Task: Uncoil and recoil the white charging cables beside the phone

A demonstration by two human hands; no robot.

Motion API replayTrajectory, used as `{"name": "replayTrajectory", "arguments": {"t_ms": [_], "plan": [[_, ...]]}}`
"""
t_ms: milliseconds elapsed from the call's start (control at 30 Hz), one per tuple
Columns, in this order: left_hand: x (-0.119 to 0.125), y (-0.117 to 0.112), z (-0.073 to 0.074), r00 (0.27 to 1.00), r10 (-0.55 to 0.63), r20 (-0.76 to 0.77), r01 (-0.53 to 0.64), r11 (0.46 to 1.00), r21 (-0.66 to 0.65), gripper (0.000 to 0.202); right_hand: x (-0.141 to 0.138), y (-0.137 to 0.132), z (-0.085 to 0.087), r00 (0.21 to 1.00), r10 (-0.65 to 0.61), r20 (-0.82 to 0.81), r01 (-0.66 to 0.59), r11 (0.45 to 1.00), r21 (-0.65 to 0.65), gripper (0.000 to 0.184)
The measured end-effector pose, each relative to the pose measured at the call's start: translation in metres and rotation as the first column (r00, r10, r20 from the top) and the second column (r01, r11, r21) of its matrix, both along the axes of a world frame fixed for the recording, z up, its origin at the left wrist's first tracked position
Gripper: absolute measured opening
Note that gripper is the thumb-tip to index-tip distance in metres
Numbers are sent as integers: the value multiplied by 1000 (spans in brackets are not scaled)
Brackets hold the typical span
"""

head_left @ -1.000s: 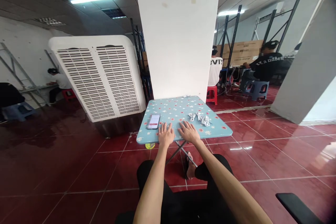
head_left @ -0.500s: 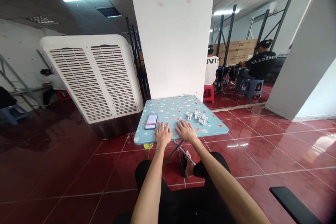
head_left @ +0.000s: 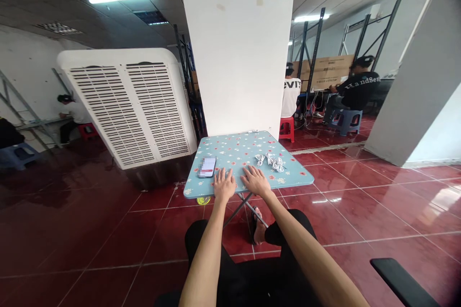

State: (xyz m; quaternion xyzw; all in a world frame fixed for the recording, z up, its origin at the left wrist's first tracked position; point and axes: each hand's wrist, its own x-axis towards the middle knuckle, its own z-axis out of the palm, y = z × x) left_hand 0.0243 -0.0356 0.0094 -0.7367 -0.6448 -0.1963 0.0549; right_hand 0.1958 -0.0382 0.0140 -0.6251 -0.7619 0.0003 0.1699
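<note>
Both palms rest on the near edge of a light blue, flower-patterned folding table (head_left: 230, 146). My left hand (head_left: 224, 185) lies flat with its fingers spread, just right of a smartphone (head_left: 207, 167) whose screen is lit. My right hand (head_left: 256, 181) is flat too, fingers apart, a short gap to the right of the left one. Beyond its fingertips lie several bundled white cables (head_left: 276, 164), with a smaller bundle (head_left: 260, 159) at their left end. Neither hand holds anything.
A white pillar (head_left: 237, 57) stands behind the table, with a large white air cooler (head_left: 133, 110) to its left. Seated people work at the back, one in a black shirt (head_left: 360, 87) at right. A chair armrest (head_left: 401, 280) juts in at lower right.
The view has shifted very slightly. My hands, the phone and the cables stay where they were.
</note>
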Motion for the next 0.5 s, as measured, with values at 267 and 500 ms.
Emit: {"name": "replayTrajectory", "arguments": {"t_ms": [267,500], "plan": [[1,-1,2,1000,-2,5,2,1000,-12,54,0,0,1,1000,-4,-4,4,1000,-1,61],[1,-2,3,1000,6,5,-6,1000,-10,53,0,-1,3,1000,-2,4,3,1000,-25,61]]}}
